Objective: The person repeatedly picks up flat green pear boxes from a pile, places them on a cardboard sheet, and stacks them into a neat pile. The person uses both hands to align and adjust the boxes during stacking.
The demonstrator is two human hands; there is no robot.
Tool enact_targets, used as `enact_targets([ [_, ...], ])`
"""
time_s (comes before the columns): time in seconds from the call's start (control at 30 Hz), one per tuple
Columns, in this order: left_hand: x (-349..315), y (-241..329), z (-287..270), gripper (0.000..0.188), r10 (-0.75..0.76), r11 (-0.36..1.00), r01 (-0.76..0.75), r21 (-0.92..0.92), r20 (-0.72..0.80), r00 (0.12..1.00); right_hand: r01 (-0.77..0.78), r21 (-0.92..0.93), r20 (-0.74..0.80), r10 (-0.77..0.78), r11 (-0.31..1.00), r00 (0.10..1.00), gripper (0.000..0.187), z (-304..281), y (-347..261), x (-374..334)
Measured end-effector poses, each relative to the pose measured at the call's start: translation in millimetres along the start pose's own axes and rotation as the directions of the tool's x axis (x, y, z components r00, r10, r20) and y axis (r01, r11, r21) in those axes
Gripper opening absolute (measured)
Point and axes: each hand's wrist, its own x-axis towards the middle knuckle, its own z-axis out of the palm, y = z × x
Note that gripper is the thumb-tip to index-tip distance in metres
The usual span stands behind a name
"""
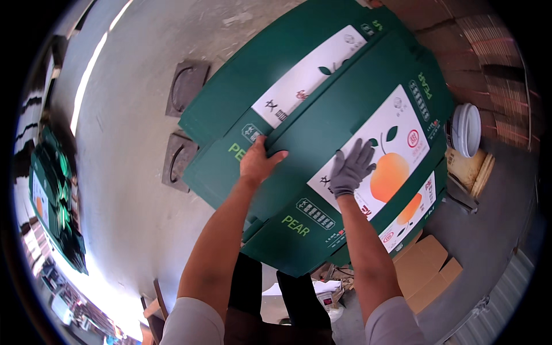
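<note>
In front of me lies a large green printed cardboard sheet (345,123), a flattened carton with a white panel showing an orange-yellow pear. My right hand (352,168), in a grey glove, rests flat on that panel with its fingers spread. Bare and ungloved, my left hand (260,163) is at the sheet's far left edge, thumb apart from the fingers; its fingertips are partly hidden. Beyond that edge is another green carton sheet (230,86) with a similar white panel. A printed side flap (409,215) hangs along the near right.
Two dark square plates with curved handles (188,86) lie on the concrete floor at left. Flattened green cartons (49,195) are stacked farther left. At right stand a white bucket (466,130) and bundled brown cardboard (494,75). A brown carton piece (425,267) lies at lower right.
</note>
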Motion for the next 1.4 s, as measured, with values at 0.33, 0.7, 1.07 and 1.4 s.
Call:
enact_targets([
  [0.33, 1, 43, 5, 0.077, -0.016, 0.994, 0.023, 0.108, -0.065, 0.998, 0.158, 0.029, -0.047, -0.157, 0.987, 0.987, 0.074, -19, -10, 120],
  [0.7, 15, 99, 104, 0.066, 0.463, 0.647, -0.462, 0.607, 0.169, 0.870, 0.179, 0.045, -0.014, -0.178, 0.983, 0.984, 0.069, -10, -10, 144],
  [1.07, 22, 102, 114, 0.069, 0.440, 0.633, -0.462, 0.621, 0.201, 0.875, 0.122, 0.117, 0.063, -0.130, 0.986, 0.990, 0.072, -18, -1, 152],
  [1.4, 27, 113, 138, 0.068, 0.541, 0.517, -0.437, 0.736, 0.115, 0.833, 0.085, 0.274, -0.005, -0.088, 0.958, 0.996, 0.075, -5, 23, 153],
])
